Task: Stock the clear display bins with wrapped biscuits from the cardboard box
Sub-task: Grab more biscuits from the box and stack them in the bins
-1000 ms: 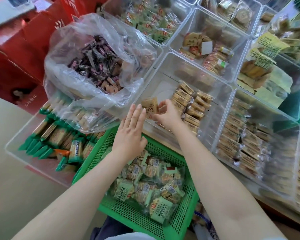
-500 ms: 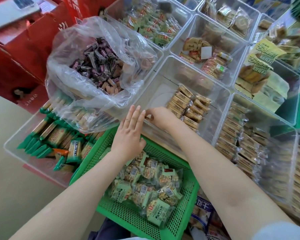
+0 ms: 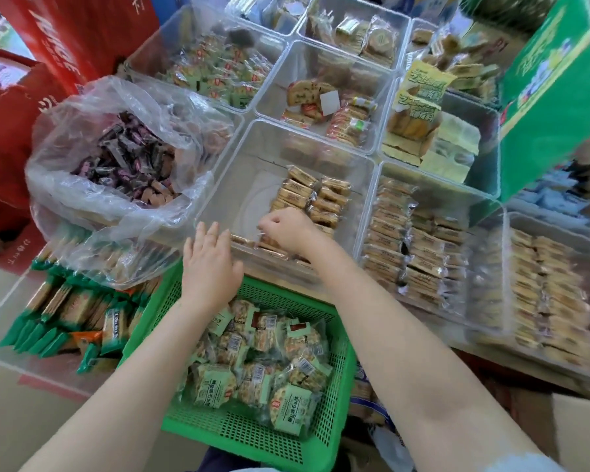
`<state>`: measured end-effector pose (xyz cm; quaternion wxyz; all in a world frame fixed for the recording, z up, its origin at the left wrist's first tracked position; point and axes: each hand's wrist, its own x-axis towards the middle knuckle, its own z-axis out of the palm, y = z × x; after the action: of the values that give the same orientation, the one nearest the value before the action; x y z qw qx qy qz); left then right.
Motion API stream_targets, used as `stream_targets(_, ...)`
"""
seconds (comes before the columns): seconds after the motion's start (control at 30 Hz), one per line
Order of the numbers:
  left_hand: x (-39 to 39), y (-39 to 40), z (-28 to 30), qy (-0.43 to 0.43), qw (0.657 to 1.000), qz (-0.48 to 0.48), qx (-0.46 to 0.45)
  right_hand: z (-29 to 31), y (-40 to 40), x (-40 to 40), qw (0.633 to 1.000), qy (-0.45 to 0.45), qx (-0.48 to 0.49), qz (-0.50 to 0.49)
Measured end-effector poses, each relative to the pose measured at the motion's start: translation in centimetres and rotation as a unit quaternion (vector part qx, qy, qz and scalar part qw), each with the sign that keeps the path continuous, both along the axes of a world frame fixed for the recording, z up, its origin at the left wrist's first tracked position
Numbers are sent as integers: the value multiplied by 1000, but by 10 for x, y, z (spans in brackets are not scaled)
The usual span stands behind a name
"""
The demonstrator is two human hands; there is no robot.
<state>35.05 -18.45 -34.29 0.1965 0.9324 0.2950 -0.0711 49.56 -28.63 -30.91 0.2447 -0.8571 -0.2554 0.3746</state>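
A clear display bin [image 3: 242, 172] in the middle holds two rows of tan wrapped biscuits [image 3: 315, 197] along its right side. My right hand [image 3: 286, 228] reaches over the bin's near wall, fingers curled down on a wrapped biscuit [image 3: 269, 241] at the near end of the row. My left hand [image 3: 210, 264] lies flat with straight fingers against the bin's near left corner, holding nothing. The corner of a cardboard box [image 3: 579, 427] shows at the lower right.
A green plastic basket [image 3: 252, 427] of green-wrapped snacks sits under my arms. A clear bag of dark wrapped sweets [image 3: 126, 161] fills the bin to the left. A full bin of tan biscuits [image 3: 413, 247] lies on the right. Red cartons [image 3: 31, 97] stand at the far left.
My right hand held a tan biscuit above the bin's near edge, then lowered it into the bin beside the row. My left hand stayed flat by the corner.
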Motion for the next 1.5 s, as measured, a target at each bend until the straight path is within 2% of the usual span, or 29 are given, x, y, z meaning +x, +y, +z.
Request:
stream_targets(0.1, 19, -51, 20, -107, 993, 28, -50, 35, -95, -12, 983, -16, 131, -130)
stream_targets(0.2, 50, -141, 41, -137, 981, -45, -126, 66, -222, -28, 933, -32, 215, -288)
stream_targets(0.3, 79, -257, 61, -137, 957, -174, -188, 82, -359, -44, 840, -90, 259, -469)
stream_targets(0.4, 93, -378, 77, -117, 920, -311, -209, 96, -488, -62, 703, -170, 273, -635)
stream_targets(0.47, 97, -452, 86, -92, 897, -378, -209, 99, -566, -74, 625, -199, 260, -709)
stream_targets(0.53, 100, -518, 92, -80, 880, -419, -210, 89, -633, -82, 576, -177, 233, -763)
stream_targets(0.6, 104, -573, 95, -92, 866, -453, -189, 65, -688, -85, 553, -116, 205, -800)
stream_targets(0.67, 110, -617, 95, -99, 858, -478, -158, 36, -728, -83, 552, -50, 176, -814)
stream_targets(0.8, 124, -674, 90, -55, 865, -496, -52, -22, -766, -62, 575, 42, 138, -806)
stream_targets(0.93, 130, -696, 79, -25, 861, -508, 9, -75, -773, -46, 623, 101, 97, -770)
stream_targets(1.0, 128, -699, 69, -45, 855, -514, 49, -109, -774, -44, 623, 129, 95, -765)
stream_targets(1.03, 128, -698, 64, -58, 852, -515, 65, -126, -773, -44, 635, 140, 74, -756)
stream_targets(1.1, 129, -697, 58, -68, 857, -505, 75, -154, -772, -45, 660, 125, -16, -740)
stream_targets(1.17, 131, -698, 54, -78, 861, -496, 75, -175, -773, -48, 672, 114, -59, -729)
stream_targets(1.3, 133, -699, 46, -99, 860, -492, 91, -204, -769, -53, 710, 122, -79, -689)
stream_targets(1.5, 135, -700, 41, -105, 864, -484, 90, -216, -764, -45, 713, 152, -54, -682)
